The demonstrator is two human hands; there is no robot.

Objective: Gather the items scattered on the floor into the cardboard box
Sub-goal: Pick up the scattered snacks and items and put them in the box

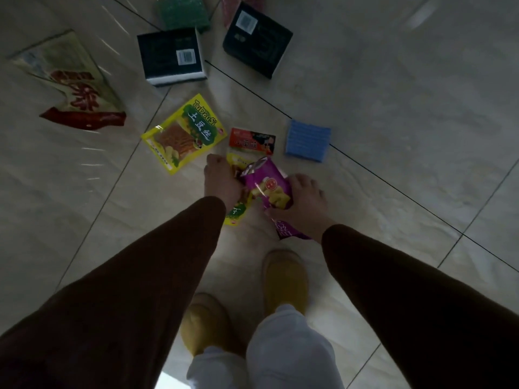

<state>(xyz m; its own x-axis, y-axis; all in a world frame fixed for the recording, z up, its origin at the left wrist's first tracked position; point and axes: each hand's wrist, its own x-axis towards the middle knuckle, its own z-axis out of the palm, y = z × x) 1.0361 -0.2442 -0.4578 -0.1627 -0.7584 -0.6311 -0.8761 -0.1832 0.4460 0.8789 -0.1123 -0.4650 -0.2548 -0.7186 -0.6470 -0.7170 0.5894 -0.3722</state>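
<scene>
Glossy beige floor tiles [393,88] with dark grout lines fill the view. At centre, the right hand [304,202] grasps a crinkly purple foil snack packet [268,189], fingers curled over its right edge. The left hand [220,178] clutches a yellow plastic snack packet [237,214] just beside it; the two packets overlap between the hands. Just beyond them lie a small orange-red flat packet [251,140] and, to its left, a yellow-and-green snack pouch with a clear window [186,133]. A ribbed blue rectangular block [307,140] sits to the right. Farther away rest two dark rectangular boxes, one left [171,56] and one right [257,40], each with a white barcode label. A large red-and-cream foil bag [73,85] lies far left. At the far edge are one green packet [182,12] and one blurred pink packet [229,8]. No cardboard box is in view.
</scene>
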